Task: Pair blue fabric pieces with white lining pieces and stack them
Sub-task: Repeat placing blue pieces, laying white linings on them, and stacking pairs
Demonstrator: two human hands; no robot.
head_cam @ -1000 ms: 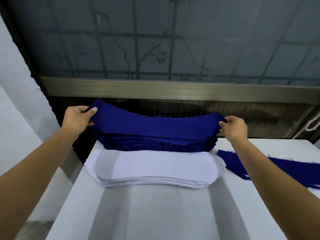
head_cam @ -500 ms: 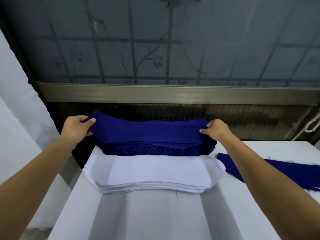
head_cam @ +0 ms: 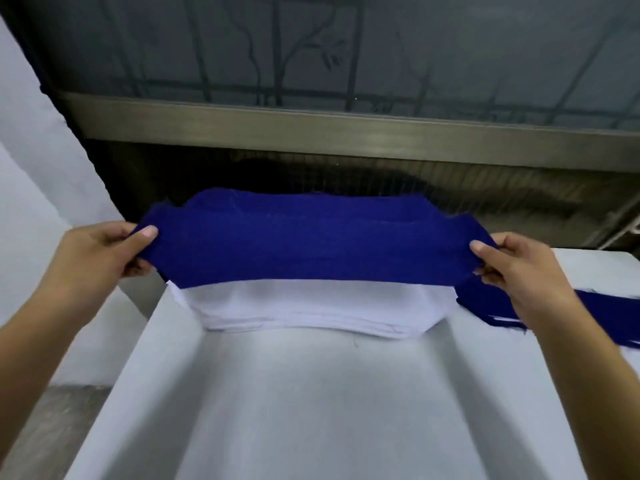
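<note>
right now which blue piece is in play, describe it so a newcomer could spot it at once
Start at the white table and find the white lining stack at its far end. Just over that stack hangs the blue piece, its ends pinched by the left hand and right hand. Unlike the blue fabric lying on the table to the right, it is lifted and spread wide.

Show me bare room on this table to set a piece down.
Free: the tabletop between the white lining stack and the near edge. Crowded: the far end under the held blue piece; loose blue fabric lies right of the stack.
</note>
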